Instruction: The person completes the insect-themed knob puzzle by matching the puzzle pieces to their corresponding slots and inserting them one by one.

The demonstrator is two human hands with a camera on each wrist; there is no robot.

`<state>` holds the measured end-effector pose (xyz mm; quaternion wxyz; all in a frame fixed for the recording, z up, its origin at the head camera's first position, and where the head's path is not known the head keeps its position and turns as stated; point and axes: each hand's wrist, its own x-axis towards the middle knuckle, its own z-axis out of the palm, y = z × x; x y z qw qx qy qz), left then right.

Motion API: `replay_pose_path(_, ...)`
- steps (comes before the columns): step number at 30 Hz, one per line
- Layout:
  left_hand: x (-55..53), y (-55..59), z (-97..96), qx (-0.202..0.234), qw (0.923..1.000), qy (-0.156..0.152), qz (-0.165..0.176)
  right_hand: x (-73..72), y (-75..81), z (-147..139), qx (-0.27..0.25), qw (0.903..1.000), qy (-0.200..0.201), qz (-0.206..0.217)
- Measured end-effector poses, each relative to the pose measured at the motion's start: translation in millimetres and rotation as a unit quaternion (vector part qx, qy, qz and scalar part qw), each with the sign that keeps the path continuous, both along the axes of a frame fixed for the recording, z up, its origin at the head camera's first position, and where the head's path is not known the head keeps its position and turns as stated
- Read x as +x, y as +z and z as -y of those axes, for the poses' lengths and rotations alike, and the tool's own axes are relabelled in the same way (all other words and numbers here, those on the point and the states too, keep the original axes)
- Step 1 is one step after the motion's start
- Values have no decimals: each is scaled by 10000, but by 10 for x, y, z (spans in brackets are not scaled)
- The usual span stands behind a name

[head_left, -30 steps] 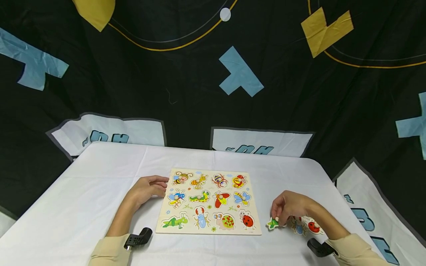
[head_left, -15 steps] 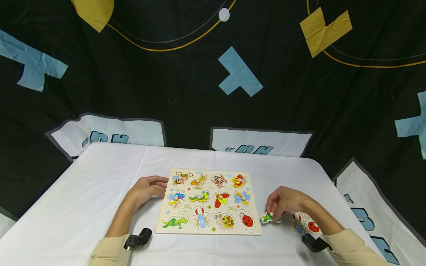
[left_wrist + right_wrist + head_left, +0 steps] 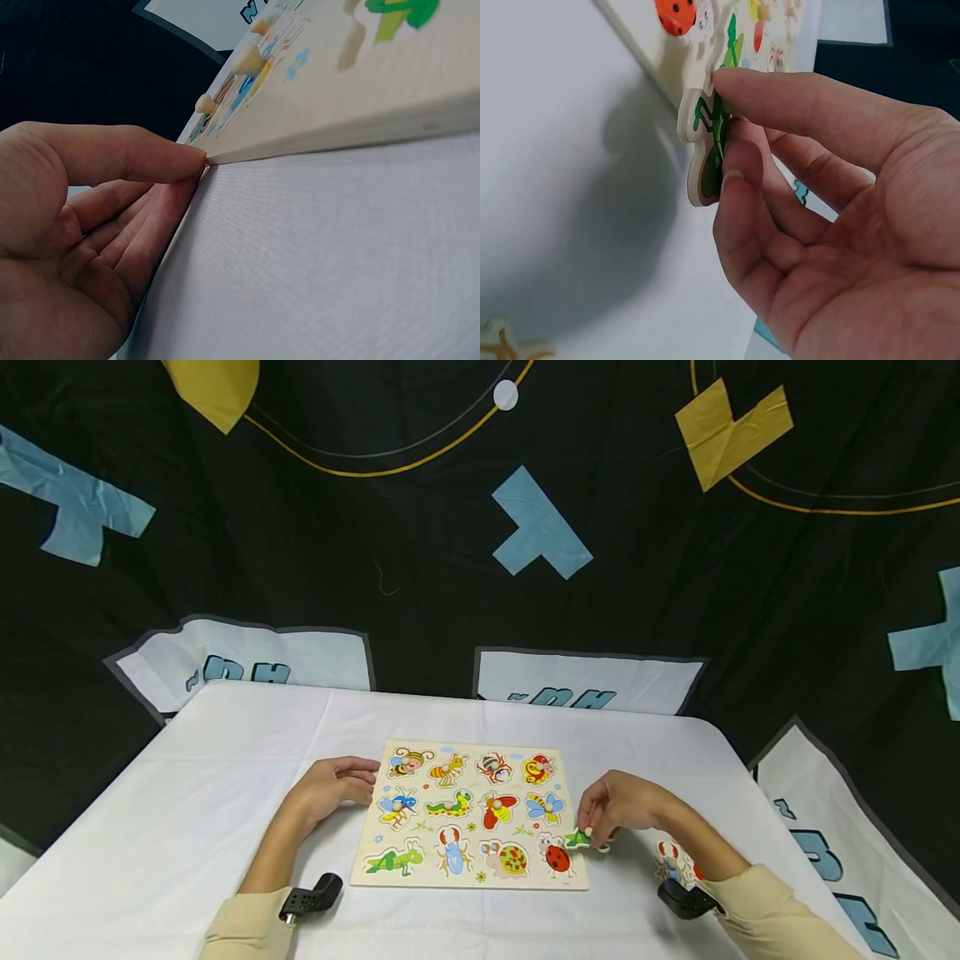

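Observation:
A wooden peg puzzle board (image 3: 517, 883) with insect pictures lies flat on the white table. My left hand (image 3: 330, 789) rests beside its left side, fingertips right at the board's edge; the left wrist view has the thumb and fingers (image 3: 127, 154) against that edge. Between thumb and fingers, my right hand (image 3: 626, 802) pinches a green grasshopper piece (image 3: 711, 165) from its painted side. In the head view this piece overlaps the board's right edge, by the ladybug picture (image 3: 557, 858). Wooden knobs (image 3: 250, 61) stand on pieces in the upper two rows; the bottom row shows none.
Right of the board, a stag beetle piece (image 3: 669, 862) lies on the tablecloth (image 3: 585, 931). Next to it, a red piece (image 3: 698, 872) is mostly hidden by my right wrist. A black patterned curtain (image 3: 420, 568) hangs behind the table.
My right hand has carried the grasshopper piece left and slightly away from me, from beside the loose pieces to the board's right edge. My left hand has stayed in place.

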<state>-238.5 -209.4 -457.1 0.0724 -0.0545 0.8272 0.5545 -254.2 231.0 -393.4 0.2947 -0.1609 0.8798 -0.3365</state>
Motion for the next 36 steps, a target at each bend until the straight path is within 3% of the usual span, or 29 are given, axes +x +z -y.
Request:
replay_pose_path(22,-6,0,-9,-33,10000,48,0,-43,-7,522,-303,9990,120,-295)
replay_pose_path(36,-16,-12,14,-48,10000,43,10,-34,-53,871,-230,9982,270,-476)
